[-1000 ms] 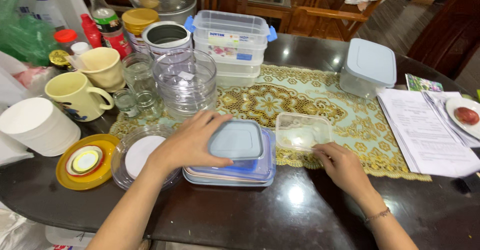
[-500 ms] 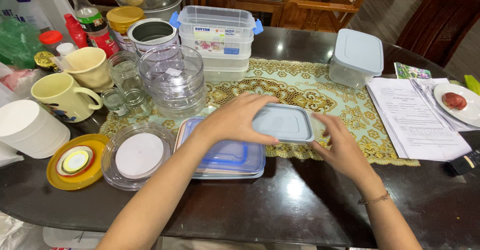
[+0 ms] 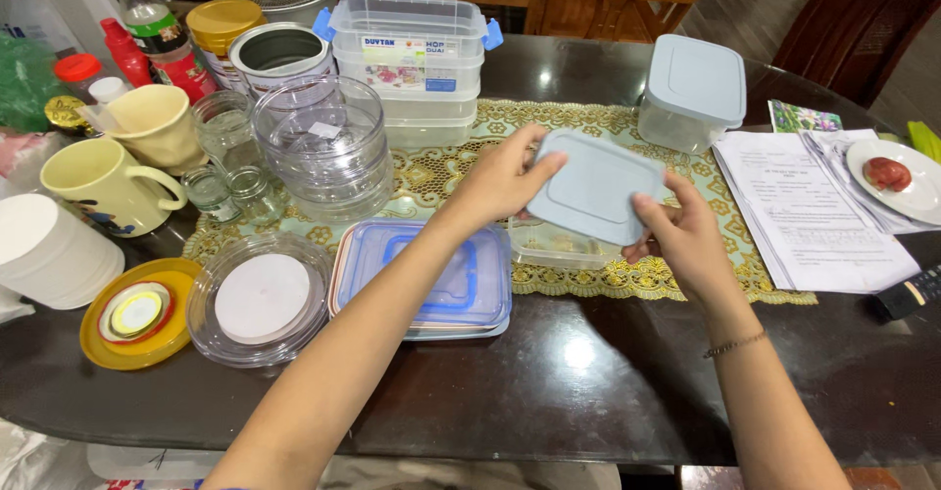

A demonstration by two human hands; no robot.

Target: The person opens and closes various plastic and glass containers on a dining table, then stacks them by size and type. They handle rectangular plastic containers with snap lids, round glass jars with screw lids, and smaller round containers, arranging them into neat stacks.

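In the head view, both hands are holding a pale blue lid [image 3: 596, 186] just right of the frame's centre, tilted and lifted above a small clear tub [image 3: 552, 245] sitting on the gold lace runner [image 3: 598, 157]. The left hand [image 3: 500, 181] is gripping the lid's left edge, thumb on top and fingers curled under – clamped on it. The right hand [image 3: 681, 240] is pinching the lid's lower right corner, fingers closed on the rim.

Just left of the tub, a stack of flat lids [image 3: 426, 279] is lying on the dark table [image 3: 588, 382], partly crossed by the left forearm. Farther left, a round clear lid [image 3: 260, 299] and a yellow lid [image 3: 137, 314] are lying side by side. Clear bowls [image 3: 323, 147] are standing stacked in the upper left, near two cream mugs [image 3: 113, 181] and small glass jars [image 3: 230, 157]. A stack of clear boxes [image 3: 407, 69] is standing at upper centre – and a lidded box [image 3: 691, 93] is sitting to its right. Papers [image 3: 809, 216] and a plate [image 3: 897, 181] are lying at the right edge.
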